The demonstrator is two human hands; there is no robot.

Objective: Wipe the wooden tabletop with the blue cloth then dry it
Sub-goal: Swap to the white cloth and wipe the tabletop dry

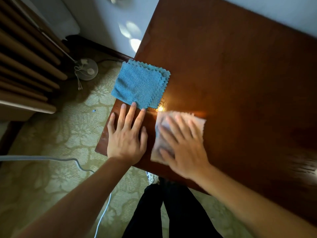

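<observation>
The blue cloth (pixel 140 85) lies folded into a rough square at the left edge of the wooden tabletop (pixel 231 69), one corner hanging just past that edge. It looks like looped terry, a soft mid-blue, with zigzag-cut borders; along its right side two or three layers show, stepped one over another. A seam or crease runs across its near part.

My left hand (pixel 126 134) lies flat on the wood just below that cloth, fingers straight and spread, and my two longest fingertips touch its near border. My thumb points toward the other hand.

My right hand (pixel 184 146) presses down on a pale cloth (pixel 178 129), whitish-pink with the same zigzag edge, lying on the table just right of my left hand. This hand is blurred, but its fingers read as straight and fanned out over the fabric, not curled round it. A bright glint of light sits on the wood between the two cloths.

By count: two cloths, one blue and one pale; two hands; one table. On the patterned carpet (pixel 51 177) below I see one grey cable (pixel 42 158) and one white cable (pixel 103 215).
</observation>
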